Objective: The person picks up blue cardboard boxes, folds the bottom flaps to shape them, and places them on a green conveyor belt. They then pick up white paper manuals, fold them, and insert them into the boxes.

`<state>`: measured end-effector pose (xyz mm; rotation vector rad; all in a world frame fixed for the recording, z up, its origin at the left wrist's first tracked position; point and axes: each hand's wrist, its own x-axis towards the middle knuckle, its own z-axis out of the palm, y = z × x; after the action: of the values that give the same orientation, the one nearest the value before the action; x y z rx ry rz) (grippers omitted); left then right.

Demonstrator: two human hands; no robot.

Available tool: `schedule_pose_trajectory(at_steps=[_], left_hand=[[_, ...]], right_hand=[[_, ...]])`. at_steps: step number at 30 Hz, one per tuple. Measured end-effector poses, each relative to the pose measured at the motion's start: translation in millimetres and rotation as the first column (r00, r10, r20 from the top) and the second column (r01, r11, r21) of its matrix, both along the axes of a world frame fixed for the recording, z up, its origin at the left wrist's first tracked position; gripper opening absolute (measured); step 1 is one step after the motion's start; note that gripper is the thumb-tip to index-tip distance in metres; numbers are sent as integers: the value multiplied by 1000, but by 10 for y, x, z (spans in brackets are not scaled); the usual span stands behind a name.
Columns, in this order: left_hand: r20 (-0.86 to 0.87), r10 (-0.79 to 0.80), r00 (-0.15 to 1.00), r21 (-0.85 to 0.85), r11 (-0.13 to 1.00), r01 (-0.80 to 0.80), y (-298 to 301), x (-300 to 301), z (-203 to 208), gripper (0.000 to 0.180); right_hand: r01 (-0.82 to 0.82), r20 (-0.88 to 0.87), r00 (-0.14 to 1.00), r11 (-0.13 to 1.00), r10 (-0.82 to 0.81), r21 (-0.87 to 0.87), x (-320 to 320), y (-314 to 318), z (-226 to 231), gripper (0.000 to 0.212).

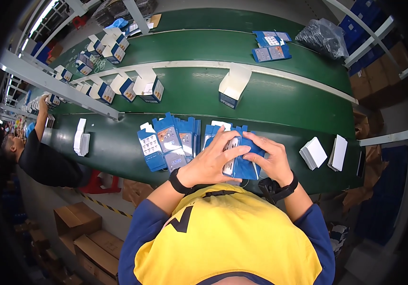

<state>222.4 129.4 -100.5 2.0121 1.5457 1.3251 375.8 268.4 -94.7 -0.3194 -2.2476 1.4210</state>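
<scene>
On the green bench (114, 142) lie flat blue cartons (168, 141), apparently for easy reach, and just beside them one blue box (244, 169) is between the left hand (211, 164) and the right hand (276, 159), whose fingers grip it, seemingly for steadiness.

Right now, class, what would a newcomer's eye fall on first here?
A bright yellow garment fills the lower middle. Just above it, the left hand and right hand hold a blue carton. Beyond them, one open box stands apart on the green belt.
</scene>
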Motion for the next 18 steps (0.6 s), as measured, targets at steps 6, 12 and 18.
schedule_pose_trajectory(at_steps=[6, 12, 18], left_hand=[[17, -13, 1000, -51, 999, 14, 1, 2, -15, 94], [124, 30, 992, 21, 999, -33, 149, 150, -55, 103], [260, 144, 955, 52, 985, -163, 256, 309, -244, 109]], right_hand=[[19, 62, 998, 1000, -18, -20, 13, 19, 6, 50], [-67, -250, 963, 818, -96, -572, -56, -120, -93, 77], [62, -233, 956, 901, -177, -429, -61, -83, -114, 89]])
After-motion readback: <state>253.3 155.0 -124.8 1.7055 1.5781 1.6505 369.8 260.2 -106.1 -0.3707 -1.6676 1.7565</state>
